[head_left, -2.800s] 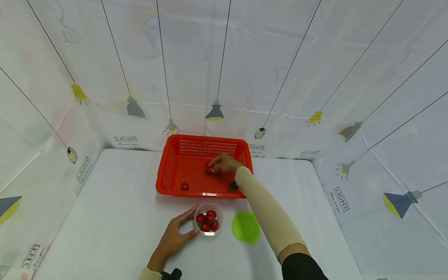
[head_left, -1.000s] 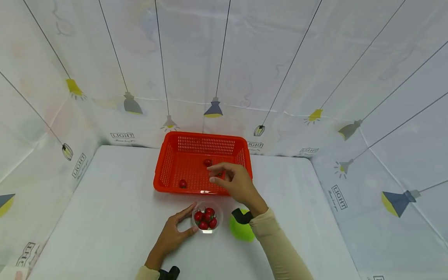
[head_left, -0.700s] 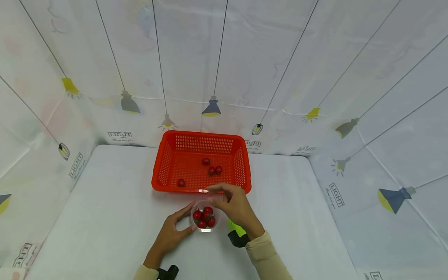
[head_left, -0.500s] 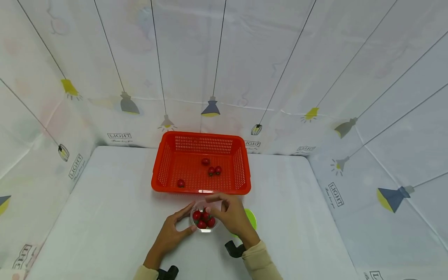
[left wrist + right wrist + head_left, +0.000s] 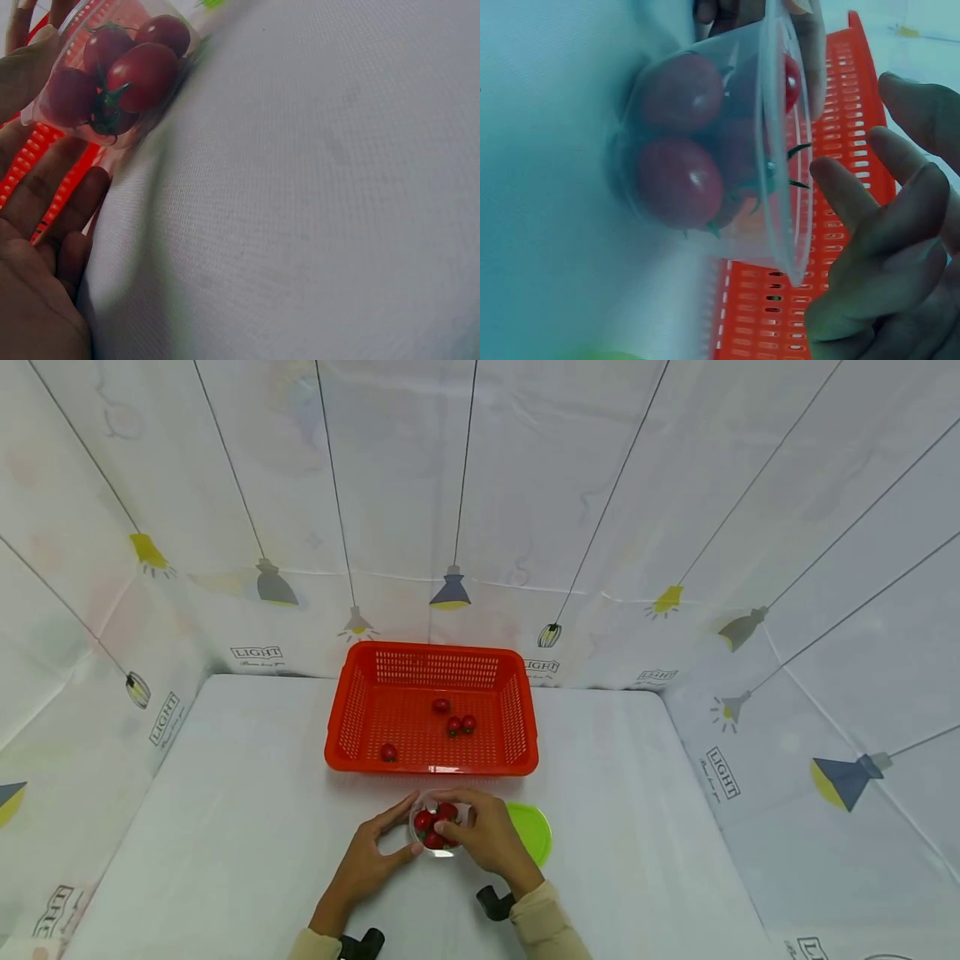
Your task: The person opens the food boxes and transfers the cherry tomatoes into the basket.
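A clear plastic tub (image 5: 441,853) with several cherry tomatoes (image 5: 144,77) in it stands on the table in front of the basket. My left hand (image 5: 372,857) holds the tub from its left side, thumb and fingers spread around the wall. Over the tub's right half is my right hand (image 5: 491,837), its thumb and forefinger apart above the tomatoes. In the right wrist view, a bent right-hand finger (image 5: 846,191) points at the tub's rim, and no tomato shows between the fingers. Part of the tomatoes is hidden under the right hand in the head view.
Behind the tub sits an orange-red perforated basket (image 5: 405,770) with several loose tomatoes (image 5: 454,726). A bright green round lid (image 5: 534,835) lies right of the tub, partly behind the right hand. A white printed curtain (image 5: 600,527) encloses the table.
My right hand has come from inside the basket toward me and down over the tub. The left hand stays at the tub, and the green lid shows more again.
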The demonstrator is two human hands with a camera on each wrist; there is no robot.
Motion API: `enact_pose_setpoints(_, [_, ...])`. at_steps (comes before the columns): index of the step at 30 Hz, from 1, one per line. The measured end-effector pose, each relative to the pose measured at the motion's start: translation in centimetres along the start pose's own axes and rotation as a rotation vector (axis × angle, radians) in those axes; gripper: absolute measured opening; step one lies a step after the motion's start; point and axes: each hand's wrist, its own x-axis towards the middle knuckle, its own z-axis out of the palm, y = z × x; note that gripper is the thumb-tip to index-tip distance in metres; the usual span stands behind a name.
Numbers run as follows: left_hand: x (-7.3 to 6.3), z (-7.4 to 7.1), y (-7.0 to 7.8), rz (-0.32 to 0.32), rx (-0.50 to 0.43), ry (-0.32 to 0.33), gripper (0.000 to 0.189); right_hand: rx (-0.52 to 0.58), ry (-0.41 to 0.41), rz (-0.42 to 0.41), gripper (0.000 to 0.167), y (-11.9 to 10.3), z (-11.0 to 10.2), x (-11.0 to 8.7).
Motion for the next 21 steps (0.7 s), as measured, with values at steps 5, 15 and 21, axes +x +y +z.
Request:
enact_pose_setpoints(5, [0.07, 0.03, 0.06, 0.005, -0.013, -0.001, 0.074, -0.078, -0.034, -0.027, 0.042, 0.77, 0.53, 0.1])
enact_pose_setpoints(15, [0.09, 0.02, 0.01, 0.025, -0.009, 0.0, 0.073, -0.143, -0.093, -0.019, 0.038, 0.76, 0.96, 0.3])
enact_pose_setpoints(21, [0.07, 0.06, -0.01, 0.005, 0.002, 0.002, 0.073, -0.126, -0.104, 0.002, 0.037, 0.69, 1.02, 0.4])
